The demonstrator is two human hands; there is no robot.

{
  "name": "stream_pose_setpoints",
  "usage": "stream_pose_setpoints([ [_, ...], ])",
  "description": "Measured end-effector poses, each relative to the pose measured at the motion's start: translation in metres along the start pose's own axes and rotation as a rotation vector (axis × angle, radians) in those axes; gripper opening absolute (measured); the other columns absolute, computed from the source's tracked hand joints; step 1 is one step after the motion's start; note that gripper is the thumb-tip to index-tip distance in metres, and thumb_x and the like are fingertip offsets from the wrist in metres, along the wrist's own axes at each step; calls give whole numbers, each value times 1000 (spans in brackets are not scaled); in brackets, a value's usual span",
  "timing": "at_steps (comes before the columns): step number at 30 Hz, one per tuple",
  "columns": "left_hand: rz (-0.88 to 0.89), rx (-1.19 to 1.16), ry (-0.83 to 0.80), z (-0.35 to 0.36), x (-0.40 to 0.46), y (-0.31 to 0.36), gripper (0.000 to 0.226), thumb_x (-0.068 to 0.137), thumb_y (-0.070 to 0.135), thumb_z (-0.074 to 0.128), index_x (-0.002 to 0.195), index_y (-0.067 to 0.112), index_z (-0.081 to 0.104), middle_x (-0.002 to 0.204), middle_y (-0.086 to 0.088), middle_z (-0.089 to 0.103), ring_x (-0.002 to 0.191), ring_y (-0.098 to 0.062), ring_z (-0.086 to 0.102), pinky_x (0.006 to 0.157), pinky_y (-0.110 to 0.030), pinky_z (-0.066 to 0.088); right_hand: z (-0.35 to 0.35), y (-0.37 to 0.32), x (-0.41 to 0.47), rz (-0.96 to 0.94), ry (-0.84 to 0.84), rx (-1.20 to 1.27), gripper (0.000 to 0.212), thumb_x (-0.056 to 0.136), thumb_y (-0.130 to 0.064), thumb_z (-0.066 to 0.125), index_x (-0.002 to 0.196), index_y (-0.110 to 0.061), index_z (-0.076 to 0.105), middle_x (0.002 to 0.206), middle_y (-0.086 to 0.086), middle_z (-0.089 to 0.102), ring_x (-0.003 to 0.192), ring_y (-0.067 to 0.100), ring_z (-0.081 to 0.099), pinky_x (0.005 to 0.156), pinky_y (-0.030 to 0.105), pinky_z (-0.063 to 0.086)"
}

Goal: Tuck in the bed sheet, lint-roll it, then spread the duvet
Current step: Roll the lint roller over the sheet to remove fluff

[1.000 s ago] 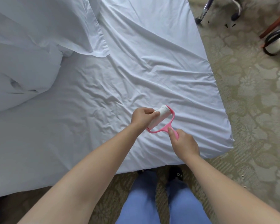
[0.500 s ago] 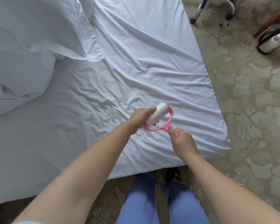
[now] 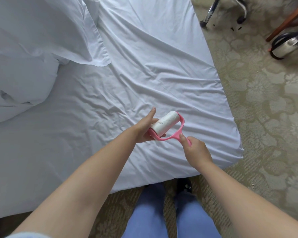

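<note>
Above the near corner of the bed, the lint roller [image 3: 165, 125] is held clear of the bed sheet [image 3: 144, 69], its white sticky roll marked with a few bits of lint. A second ago the left hand [image 3: 145, 128] was wrapped over the roll with its fingers curled; now those fingers are straight and spread, the palm cupping the roll's near end from below, so its grip is wide and merely supports. The right hand [image 3: 195, 152] keeps its grip closed around the pink handle. That change suggests the roll has just been checked or a used layer handled, and rolling of the sheet can probably resume; the sheet is wrinkled, and the duvet [image 3: 19, 79] lies bunched at the left, not yet spread. Counted: one lint roller, two hands, one sheet, one heaped duvet, one pillow [image 3: 41, 26] at upper left. On the patterned carpet [image 3: 265, 117] beyond the bed stand one chair base [image 3: 225, 11] on wheels and one metal kettle [image 3: 288, 45].
</note>
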State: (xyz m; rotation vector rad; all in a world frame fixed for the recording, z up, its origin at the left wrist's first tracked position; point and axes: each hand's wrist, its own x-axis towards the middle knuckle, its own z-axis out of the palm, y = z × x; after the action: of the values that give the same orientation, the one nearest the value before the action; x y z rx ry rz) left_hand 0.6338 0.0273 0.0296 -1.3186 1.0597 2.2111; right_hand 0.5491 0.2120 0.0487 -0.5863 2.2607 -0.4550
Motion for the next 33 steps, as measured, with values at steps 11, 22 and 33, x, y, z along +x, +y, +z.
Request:
stream_pose_setpoints([
  [11, 159, 157, 457, -25, 1, -13, 36, 97, 26, 54, 128, 7, 56, 114, -5, 60, 94, -19, 60, 77, -28, 44, -18, 21, 7, 187, 166, -30, 62, 96, -60, 20, 68, -12, 46, 71, 6, 52, 64, 25, 46, 53, 34, 29],
  [22, 241, 330, 533, -10, 4, -26, 12, 92, 20, 62, 99, 11, 65, 68, 2, 66, 81, -17, 62, 60, -21, 42, -21, 39, 9, 216, 154, -84, 64, 97, -60, 18, 73, -12, 53, 77, 6, 54, 74, 28, 51, 61, 35, 36],
  [33, 252, 691, 635, 9, 40, -64, 50, 78, 3, 62, 126, 16, 60, 121, -2, 62, 112, -19, 57, 92, -29, 47, 11, 41, 47, 120, -165, -347, 62, 100, -51, 14, 113, -8, 57, 110, 16, 60, 90, 29, 53, 75, 36, 44],
])
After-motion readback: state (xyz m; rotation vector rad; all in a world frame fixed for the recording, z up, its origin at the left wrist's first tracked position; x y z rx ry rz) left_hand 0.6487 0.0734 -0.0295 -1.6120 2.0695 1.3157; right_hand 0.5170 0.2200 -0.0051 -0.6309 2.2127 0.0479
